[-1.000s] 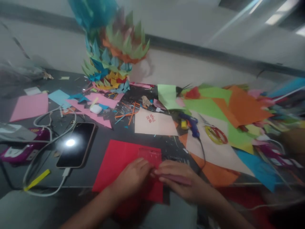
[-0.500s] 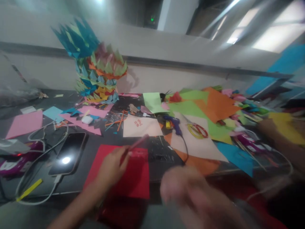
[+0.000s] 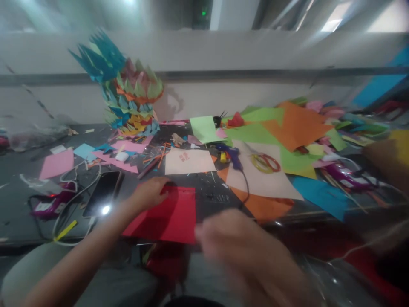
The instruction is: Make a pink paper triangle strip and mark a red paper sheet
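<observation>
My left hand (image 3: 148,194) lies on the far left corner of a red paper sheet (image 3: 172,217) at the table's near edge, its fingers curled over the paper's edge. A thin dark-red stick (image 3: 149,168) lies on the table just beyond that hand. My right hand (image 3: 243,251) hangs in front of the table edge, to the right of the red sheet. It is smeared by motion, so its fingers cannot be read.
A phone (image 3: 104,194) on a white cable lies left of the red sheet. Behind stand a spiky paper tower (image 3: 131,102), a cream sheet (image 3: 188,161), a blue glue gun (image 3: 234,155), scissors (image 3: 265,163) and many coloured sheets (image 3: 300,123). Another person's arm (image 3: 383,157) is at the right.
My left hand held up a thin stick half a second ago and now rests on the red paper's far corner. My right hand pulled back off the paper toward me. The view tilted up.
</observation>
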The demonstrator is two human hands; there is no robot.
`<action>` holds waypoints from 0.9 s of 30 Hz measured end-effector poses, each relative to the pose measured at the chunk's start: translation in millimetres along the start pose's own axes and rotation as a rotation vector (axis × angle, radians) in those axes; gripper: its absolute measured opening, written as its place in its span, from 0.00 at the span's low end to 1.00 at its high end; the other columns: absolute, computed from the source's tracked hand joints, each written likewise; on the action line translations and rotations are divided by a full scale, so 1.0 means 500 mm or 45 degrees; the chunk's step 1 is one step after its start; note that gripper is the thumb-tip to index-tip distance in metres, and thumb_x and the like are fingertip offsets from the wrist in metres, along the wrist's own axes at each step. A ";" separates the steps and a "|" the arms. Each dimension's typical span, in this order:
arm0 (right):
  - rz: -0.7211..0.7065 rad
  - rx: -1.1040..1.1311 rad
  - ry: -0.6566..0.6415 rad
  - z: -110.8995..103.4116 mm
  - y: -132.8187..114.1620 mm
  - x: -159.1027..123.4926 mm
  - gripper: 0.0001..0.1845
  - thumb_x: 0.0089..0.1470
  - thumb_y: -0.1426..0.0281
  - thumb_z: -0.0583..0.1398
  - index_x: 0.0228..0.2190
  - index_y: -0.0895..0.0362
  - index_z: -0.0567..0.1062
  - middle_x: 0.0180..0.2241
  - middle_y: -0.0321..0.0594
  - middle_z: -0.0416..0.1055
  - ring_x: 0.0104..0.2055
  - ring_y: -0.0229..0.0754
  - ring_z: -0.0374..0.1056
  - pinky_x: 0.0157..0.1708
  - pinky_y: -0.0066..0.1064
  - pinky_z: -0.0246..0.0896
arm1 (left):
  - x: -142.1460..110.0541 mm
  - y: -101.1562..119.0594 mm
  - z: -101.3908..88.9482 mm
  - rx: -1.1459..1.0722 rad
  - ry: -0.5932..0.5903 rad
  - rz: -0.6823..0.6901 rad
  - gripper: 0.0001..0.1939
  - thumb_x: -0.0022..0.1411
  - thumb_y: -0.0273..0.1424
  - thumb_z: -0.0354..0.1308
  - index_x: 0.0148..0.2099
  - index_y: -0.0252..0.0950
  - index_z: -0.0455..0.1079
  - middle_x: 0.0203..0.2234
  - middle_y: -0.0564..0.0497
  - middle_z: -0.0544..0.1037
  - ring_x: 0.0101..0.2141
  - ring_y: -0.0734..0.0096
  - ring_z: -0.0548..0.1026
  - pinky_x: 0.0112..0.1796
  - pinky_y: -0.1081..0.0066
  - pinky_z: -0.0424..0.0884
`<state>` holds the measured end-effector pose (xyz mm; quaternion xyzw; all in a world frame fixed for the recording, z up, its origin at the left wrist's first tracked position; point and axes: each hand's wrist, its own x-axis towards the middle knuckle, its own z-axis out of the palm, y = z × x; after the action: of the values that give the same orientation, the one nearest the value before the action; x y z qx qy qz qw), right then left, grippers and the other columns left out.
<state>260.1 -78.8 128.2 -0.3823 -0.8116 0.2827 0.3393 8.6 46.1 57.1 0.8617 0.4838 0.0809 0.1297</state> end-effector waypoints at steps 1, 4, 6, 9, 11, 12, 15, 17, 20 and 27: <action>0.023 -0.043 0.024 0.006 0.039 0.020 0.18 0.58 0.64 0.50 0.50 0.46 0.67 0.49 0.40 0.68 0.51 0.48 0.62 0.50 0.45 0.59 | -0.001 0.002 -0.001 -0.032 -0.056 0.010 0.20 0.54 0.27 0.51 0.51 0.34 0.65 0.48 0.42 0.71 0.50 0.60 0.68 0.50 0.63 0.63; 0.200 -0.424 -0.058 0.034 0.161 0.061 0.24 0.54 0.63 0.56 0.53 0.55 0.65 0.52 0.49 0.64 0.55 0.52 0.59 0.52 0.50 0.56 | 0.003 0.008 -0.011 -0.059 -0.143 -0.026 0.24 0.51 0.25 0.53 0.53 0.34 0.63 0.51 0.42 0.69 0.51 0.59 0.67 0.50 0.63 0.62; 0.252 -0.520 -0.166 0.048 0.223 0.071 0.24 0.53 0.66 0.57 0.52 0.57 0.65 0.51 0.50 0.66 0.53 0.51 0.61 0.51 0.48 0.56 | 0.013 0.008 -0.020 -0.045 -0.207 -0.085 0.24 0.50 0.25 0.54 0.52 0.34 0.63 0.49 0.41 0.70 0.50 0.57 0.68 0.49 0.62 0.62; 0.219 -0.515 -0.229 0.044 0.268 0.071 0.22 0.52 0.69 0.58 0.50 0.57 0.67 0.48 0.48 0.68 0.50 0.49 0.63 0.49 0.44 0.59 | 0.032 0.002 -0.028 -0.029 -0.297 -0.167 0.20 0.47 0.29 0.58 0.45 0.33 0.67 0.43 0.41 0.74 0.44 0.54 0.71 0.42 0.63 0.65; 0.229 -0.468 -0.164 0.028 0.279 0.073 0.20 0.54 0.70 0.55 0.49 0.58 0.67 0.43 0.47 0.70 0.46 0.47 0.66 0.46 0.41 0.62 | 0.041 -0.007 -0.030 -0.051 -0.336 -0.197 0.14 0.46 0.32 0.59 0.38 0.34 0.69 0.36 0.43 0.76 0.37 0.57 0.73 0.35 0.67 0.66; 0.257 -0.451 -0.098 0.020 0.283 0.076 0.19 0.55 0.70 0.54 0.49 0.58 0.67 0.40 0.46 0.71 0.44 0.46 0.67 0.44 0.40 0.63 | 0.043 -0.012 -0.032 -0.071 -0.353 -0.203 0.12 0.46 0.32 0.59 0.35 0.35 0.69 0.34 0.45 0.76 0.34 0.59 0.73 0.32 0.69 0.65; 0.340 -0.456 0.104 0.007 0.293 0.090 0.18 0.56 0.69 0.51 0.48 0.59 0.67 0.37 0.45 0.71 0.42 0.45 0.67 0.42 0.39 0.63 | 0.038 -0.028 -0.040 -0.135 -0.365 -0.200 0.08 0.52 0.34 0.53 0.32 0.36 0.67 0.29 0.49 0.75 0.30 0.66 0.72 0.28 0.72 0.62; 0.314 -0.464 0.100 0.012 0.295 0.098 0.19 0.55 0.64 0.54 0.47 0.58 0.68 0.42 0.47 0.70 0.45 0.47 0.66 0.44 0.40 0.62 | 0.026 -0.040 -0.050 -0.185 -0.322 -0.216 0.10 0.55 0.35 0.49 0.35 0.36 0.67 0.30 0.49 0.75 0.30 0.66 0.72 0.28 0.72 0.63; 0.207 -0.452 -0.046 0.033 0.291 0.103 0.22 0.51 0.58 0.59 0.45 0.56 0.70 0.45 0.46 0.69 0.47 0.48 0.65 0.47 0.42 0.61 | 0.002 -0.061 -0.068 -0.372 -0.181 -0.327 0.13 0.55 0.39 0.50 0.37 0.35 0.67 0.29 0.50 0.75 0.30 0.64 0.72 0.28 0.72 0.64; 0.176 -0.535 -0.005 0.058 0.308 0.109 0.13 0.55 0.63 0.56 0.41 0.55 0.72 0.39 0.44 0.70 0.43 0.48 0.66 0.44 0.43 0.61 | -0.049 -0.084 -0.107 -0.849 0.338 -0.679 0.20 0.53 0.45 0.56 0.39 0.33 0.70 0.29 0.49 0.78 0.28 0.63 0.75 0.25 0.71 0.68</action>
<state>277.7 44.1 18.3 -0.4987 -0.8253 0.1307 0.2305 -52.6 53.7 94.8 0.6002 0.6489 0.3061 0.3535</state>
